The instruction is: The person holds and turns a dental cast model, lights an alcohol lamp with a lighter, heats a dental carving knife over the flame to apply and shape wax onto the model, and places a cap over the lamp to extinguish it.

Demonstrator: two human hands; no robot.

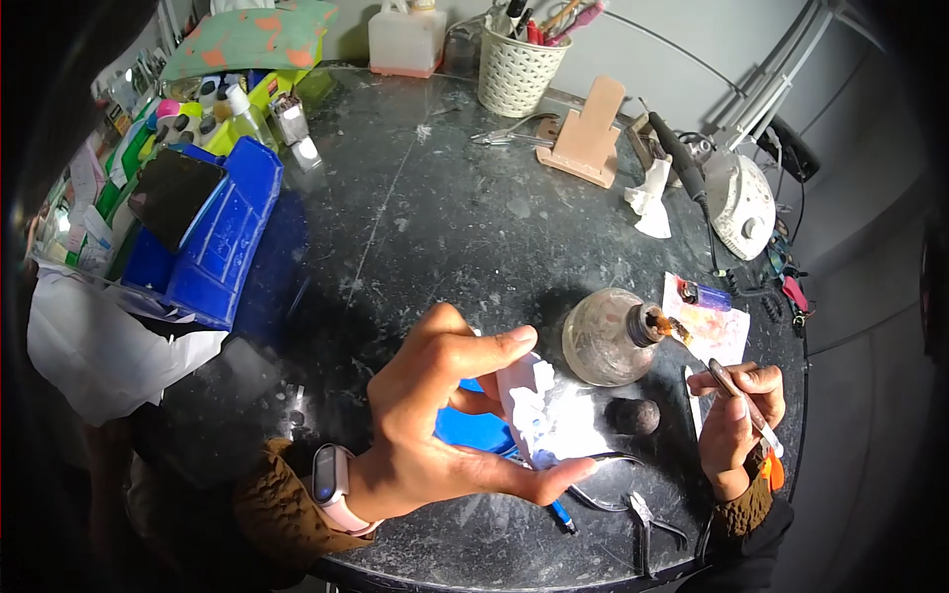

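Pliers (644, 524) lie nearest; over the desk (395, 247), the left hand (425, 415) holds a white block (527, 400), the right hand (736, 415) a slim tool (724, 378), tip near the mouth of a round bottle (600, 348). Likely a warming step, next calling for steadiness.

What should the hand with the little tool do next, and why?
Maybe the right hand should ease the tool from the glass bottle toward the white piece. The tool's tip is near the bottle's mouth, by some orange-brown stuff, and the left hand holds the white piece nearby.
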